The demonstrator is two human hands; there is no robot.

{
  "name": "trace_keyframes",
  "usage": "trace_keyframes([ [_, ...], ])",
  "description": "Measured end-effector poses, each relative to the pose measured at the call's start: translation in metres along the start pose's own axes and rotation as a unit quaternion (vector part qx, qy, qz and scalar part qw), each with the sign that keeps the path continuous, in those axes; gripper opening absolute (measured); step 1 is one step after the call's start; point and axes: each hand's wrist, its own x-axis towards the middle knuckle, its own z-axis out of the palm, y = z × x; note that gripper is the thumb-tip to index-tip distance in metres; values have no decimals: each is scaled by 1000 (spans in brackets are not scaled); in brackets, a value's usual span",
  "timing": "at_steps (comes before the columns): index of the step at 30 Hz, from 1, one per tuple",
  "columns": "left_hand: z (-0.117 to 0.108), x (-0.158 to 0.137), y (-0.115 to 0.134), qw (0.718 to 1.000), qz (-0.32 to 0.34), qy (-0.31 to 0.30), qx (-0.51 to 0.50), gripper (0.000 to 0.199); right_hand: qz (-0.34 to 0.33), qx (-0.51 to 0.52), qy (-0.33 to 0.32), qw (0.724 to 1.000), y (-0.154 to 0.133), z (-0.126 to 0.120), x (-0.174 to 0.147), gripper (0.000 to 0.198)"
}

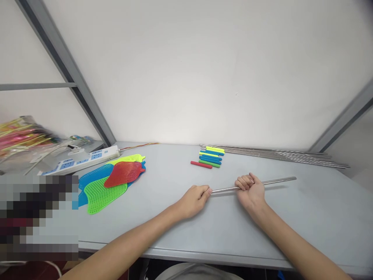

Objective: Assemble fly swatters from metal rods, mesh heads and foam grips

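Note:
A thin silver metal rod (278, 181) is held slightly above the table, tilted a little up to the right. My left hand (196, 200) is closed around its left end, which the fingers hide. Farther along, my right hand (251, 192) wraps its fingers around the rod, palm turned up, with the right part sticking out beyond it. Behind my hands lies a group of coloured tubes, among them a red tube (201, 165), a green tube (214, 165) and several blue and yellow ones. To the left, overlapping flat fly swatter heads include a red head (125, 174) and a green head (106, 194).
Several long metal rods (279, 154) lie along the wall at the back right. A white power strip (109, 153) with plugged cables sits at the left, near plastic-wrapped colourful items (23, 134). Grey frame posts stand on both sides. The table's front edge (215, 256) runs near me.

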Motion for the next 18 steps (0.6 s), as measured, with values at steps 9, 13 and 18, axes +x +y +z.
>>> trace_keyframes([
  [9,1,1,0,1000,-10,4,9,37,6,5,-1,1000,1,-4,4,28],
  [13,4,2,1,1000,-6,13,8,37,0,5,1,1000,1,-5,5,27],
  [18,6,2,1,1000,-8,15,13,37,-2,6,12,1000,1,-6,7,27],
])
